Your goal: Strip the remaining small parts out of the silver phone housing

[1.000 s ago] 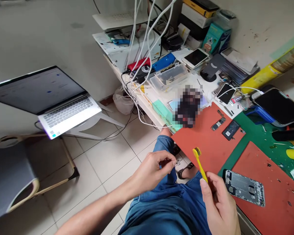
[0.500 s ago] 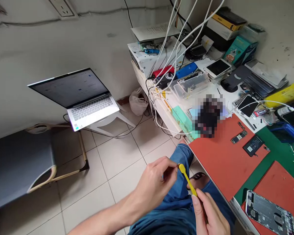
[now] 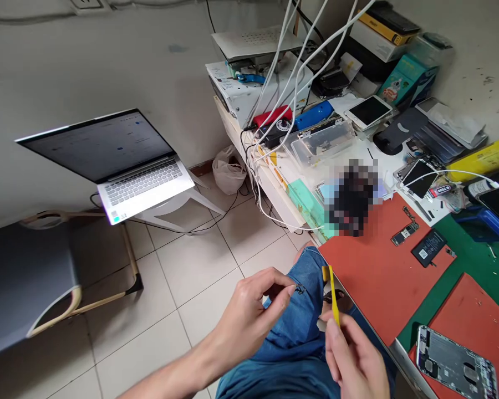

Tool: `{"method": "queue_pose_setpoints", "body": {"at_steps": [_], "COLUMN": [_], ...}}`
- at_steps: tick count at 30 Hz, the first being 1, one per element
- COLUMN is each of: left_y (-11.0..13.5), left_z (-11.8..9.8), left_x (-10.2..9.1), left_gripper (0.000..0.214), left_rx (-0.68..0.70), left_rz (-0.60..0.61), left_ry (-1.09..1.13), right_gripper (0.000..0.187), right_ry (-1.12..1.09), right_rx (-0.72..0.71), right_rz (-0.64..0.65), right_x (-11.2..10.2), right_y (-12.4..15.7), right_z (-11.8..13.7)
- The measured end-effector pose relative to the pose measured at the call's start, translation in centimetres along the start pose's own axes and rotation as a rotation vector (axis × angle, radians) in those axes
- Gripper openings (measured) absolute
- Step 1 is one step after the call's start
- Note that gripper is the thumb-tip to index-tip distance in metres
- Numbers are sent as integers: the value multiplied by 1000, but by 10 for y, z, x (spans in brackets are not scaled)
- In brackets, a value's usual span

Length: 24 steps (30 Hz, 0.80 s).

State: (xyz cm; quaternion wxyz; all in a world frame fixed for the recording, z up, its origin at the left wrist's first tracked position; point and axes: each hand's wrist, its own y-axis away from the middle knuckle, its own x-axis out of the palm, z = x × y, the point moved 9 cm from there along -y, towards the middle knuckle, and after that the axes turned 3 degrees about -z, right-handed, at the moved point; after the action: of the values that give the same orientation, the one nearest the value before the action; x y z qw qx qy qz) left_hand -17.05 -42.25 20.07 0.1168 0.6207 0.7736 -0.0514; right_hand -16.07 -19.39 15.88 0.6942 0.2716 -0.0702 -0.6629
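Note:
My left hand (image 3: 264, 302) pinches a small dark phone part (image 3: 300, 288) between thumb and fingertips, above my lap; its exact kind is too small to make out. In my right hand (image 3: 353, 349) is a yellow toothbrush (image 3: 334, 293), gripped by its handle. The brush stands nearly upright, its brownish bristles facing left, apart from the dark part. A small pale thing shows beside my right fingers, and I cannot tell what it is. Right of my hands, an opened phone housing (image 3: 455, 360) lies on a red mat.
On the larger red mat (image 3: 370, 266) lie a logic board (image 3: 405, 234) and a phone battery (image 3: 429, 247). Behind are a clear plastic box (image 3: 322, 143), white cables and several phones. A laptop (image 3: 145, 180) sits on a white stool to the left, near a grey folding bed (image 3: 25, 277).
The toothbrush has come away from the part in my left hand, moving right and turning more upright, bristles now sideways. The view has shifted slightly to the right.

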Motion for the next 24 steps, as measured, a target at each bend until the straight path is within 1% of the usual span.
{"method": "queue_pose_setpoints", "body": {"at_steps": [1, 3, 5, 7, 11, 14, 16, 19, 22, 24], "left_y": [1, 3, 4, 4, 3, 3, 4, 7, 8, 8], "left_z": [-1, -5, -7, -8, -3, 4, 9, 20, 32, 39], "left_x": [1, 5, 10, 14, 18, 18, 20, 25, 31, 36], "left_gripper": [17, 15, 14, 14, 13, 13, 15, 22, 32, 37], "left_rx": [10, 44, 66, 66, 34, -33, -99, -227, -353, -408], "left_rz": [16, 54, 95, 122, 118, 102, 125, 167, 150, 122], "left_ry": [11, 24, 33, 40, 31, 30, 69, 201, 429, 571], "right_gripper": [55, 61, 63, 63, 61, 57, 53, 48, 45, 42], "right_ry": [-105, -261, -334, -349, -321, -276, -233, -174, -108, -39], "right_rx": [90, 179, 214, 230, 202, 148, 114, 59, -24, -115], "right_rz": [77, 181, 232, 243, 242, 232, 233, 226, 206, 188], "right_x": [13, 34, 49, 54, 51, 44, 40, 37, 36, 34], "right_y": [-6, -18, -28, -32, -33, -30, -29, -30, -32, -33], "right_z": [-2, 4, 13, 18, 17, 8, 2, 0, 7, 17]}}
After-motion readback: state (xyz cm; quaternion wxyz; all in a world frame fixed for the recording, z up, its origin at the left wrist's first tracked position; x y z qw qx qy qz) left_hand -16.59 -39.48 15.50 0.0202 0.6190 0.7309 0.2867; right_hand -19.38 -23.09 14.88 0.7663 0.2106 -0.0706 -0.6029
